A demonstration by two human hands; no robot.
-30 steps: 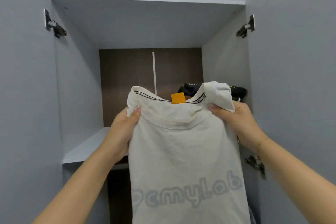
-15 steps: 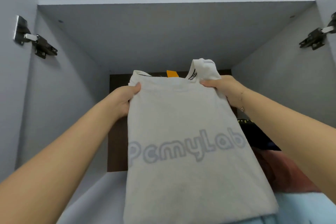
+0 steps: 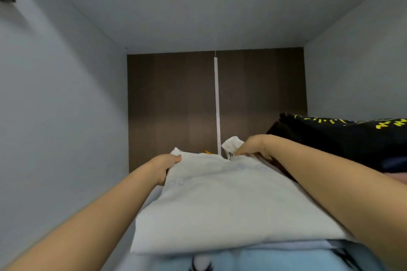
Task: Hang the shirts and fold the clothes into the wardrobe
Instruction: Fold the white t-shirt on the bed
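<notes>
While pinching shirt [image 3: 224, 200] collar, left hand [image 3: 164, 166] and right hand [image 3: 251, 145] | fold may slump once released | black stack [image 3: 343, 136] beside right fingers, could snag

Both bare arms reach forward — the left hand [image 3: 166, 166] grips with curled fingers, thumb on top; the right hand [image 3: 253, 145] pinches, knuckles raised.

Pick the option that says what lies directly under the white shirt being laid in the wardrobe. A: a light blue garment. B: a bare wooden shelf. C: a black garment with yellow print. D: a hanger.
A: the white shirt, held at its collar end by both hands, lies on a light blue garment that shows beneath its near edge.
</notes>
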